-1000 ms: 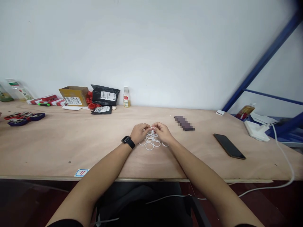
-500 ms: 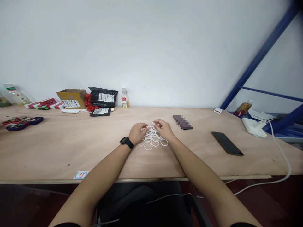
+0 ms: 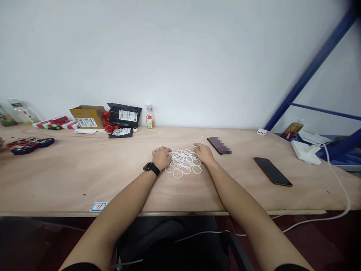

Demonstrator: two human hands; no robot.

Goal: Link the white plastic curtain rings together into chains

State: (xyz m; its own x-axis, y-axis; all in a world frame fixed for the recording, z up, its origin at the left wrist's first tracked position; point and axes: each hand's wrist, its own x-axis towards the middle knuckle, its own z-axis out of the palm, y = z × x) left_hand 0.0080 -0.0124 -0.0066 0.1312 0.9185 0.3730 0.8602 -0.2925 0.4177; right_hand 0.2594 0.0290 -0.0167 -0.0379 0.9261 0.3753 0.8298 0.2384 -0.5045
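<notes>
A pile of several white rings (image 3: 184,162) lies flat on the wooden table (image 3: 84,173), in the middle. My left hand (image 3: 162,157), with a black watch (image 3: 151,168) on its wrist, rests at the pile's left edge with its fingers curled onto the rings. What they grip is hidden. My right hand (image 3: 204,153) sits at the pile's upper right. Its fingertips are pinched on a small white ring (image 3: 194,146) just above the table.
A black phone (image 3: 272,172) and a dark blurred block (image 3: 219,145) lie to the right. A white charger (image 3: 305,152) with cable is far right. A cardboard box (image 3: 88,116), black bags (image 3: 124,114), a small bottle (image 3: 149,117) and trays (image 3: 28,144) stand at the back left.
My hands were together above the pile, pinching rings. They have moved apart to the pile's left and right sides, and the rings lie spread wider.
</notes>
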